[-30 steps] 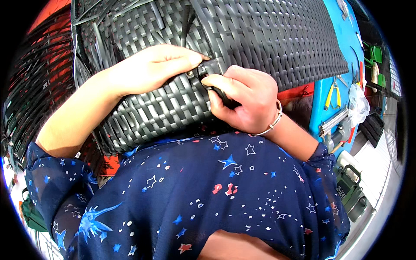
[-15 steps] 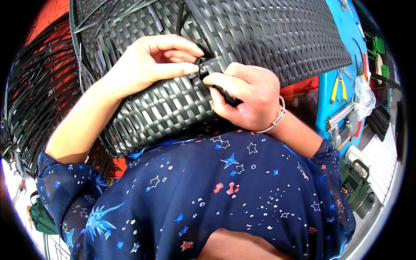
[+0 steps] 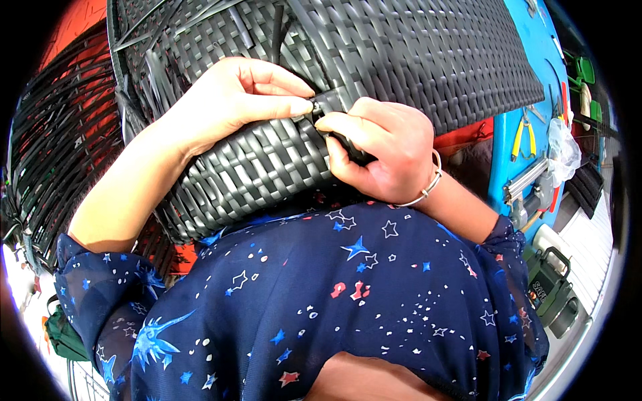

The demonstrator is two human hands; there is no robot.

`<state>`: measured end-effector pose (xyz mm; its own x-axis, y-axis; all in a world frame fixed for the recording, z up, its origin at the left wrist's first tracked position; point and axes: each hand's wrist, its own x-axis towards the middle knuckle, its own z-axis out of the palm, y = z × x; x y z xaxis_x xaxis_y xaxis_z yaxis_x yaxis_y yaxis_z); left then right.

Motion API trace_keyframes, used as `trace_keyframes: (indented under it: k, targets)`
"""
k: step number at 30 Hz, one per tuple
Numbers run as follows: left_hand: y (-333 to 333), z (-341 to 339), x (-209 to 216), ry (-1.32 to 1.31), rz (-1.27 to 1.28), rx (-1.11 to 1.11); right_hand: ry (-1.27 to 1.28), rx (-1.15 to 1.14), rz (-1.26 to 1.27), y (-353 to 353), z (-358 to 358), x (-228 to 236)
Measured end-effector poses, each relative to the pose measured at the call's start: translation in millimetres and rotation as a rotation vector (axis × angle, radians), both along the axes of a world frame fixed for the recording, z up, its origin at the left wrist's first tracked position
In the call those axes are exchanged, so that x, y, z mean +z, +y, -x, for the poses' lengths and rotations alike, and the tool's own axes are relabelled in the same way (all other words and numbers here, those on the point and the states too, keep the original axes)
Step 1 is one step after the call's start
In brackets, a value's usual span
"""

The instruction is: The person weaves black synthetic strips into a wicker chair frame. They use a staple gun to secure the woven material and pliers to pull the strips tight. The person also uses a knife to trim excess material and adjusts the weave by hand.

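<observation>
A piece of black woven plastic rattan furniture point(image 3: 421, 63) lies before me, its weave bending over a rounded edge toward my body. At that edge my left hand point(image 3: 231, 93) pinches a black rattan strip point(image 3: 329, 100) between thumb and fingers. Close beside it, my right hand point(image 3: 388, 147) is curled closed, with thumb and forefinger gripping the dark strip at the same spot. My fingertips nearly meet and hide the strip's end. Loose strip ends point(image 3: 157, 80) stick out of the weave beyond my left wrist.
At the left stands another black rattan frame point(image 3: 60, 147) with red behind it. On the right, a blue table point(image 3: 501, 154) carries yellow-handled pliers point(image 3: 523, 137), a clear plastic bag point(image 3: 563, 154) and metal tools. A dark green case point(image 3: 552, 284) stands below at the right.
My left fingers have shifted slightly right, closer to my right fingertips, and their pinch has tightened. My right hand has barely moved.
</observation>
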<state>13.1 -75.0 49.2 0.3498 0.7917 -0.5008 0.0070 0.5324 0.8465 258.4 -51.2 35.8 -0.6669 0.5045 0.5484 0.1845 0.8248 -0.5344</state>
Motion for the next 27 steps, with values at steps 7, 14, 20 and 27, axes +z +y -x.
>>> trace_keyframes:
  k: [7, 14, 20, 27]
  targets:
    - [0, -3, -1, -0.095, 0.119, 0.019, -0.027, 0.007, -0.028, -1, 0, 0]
    - [1, -4, 1, -0.141, 0.175, -0.029, -0.094, 0.021, -0.090, -2, -1, 5]
    - [4, -3, -6, -0.185, 0.209, -0.076, -0.128, 0.044, -0.160, -2, -3, 5]
    - [2, -5, -10, -0.293, 0.217, -0.040, -0.162, 0.074, -0.189, -2, -5, 5]
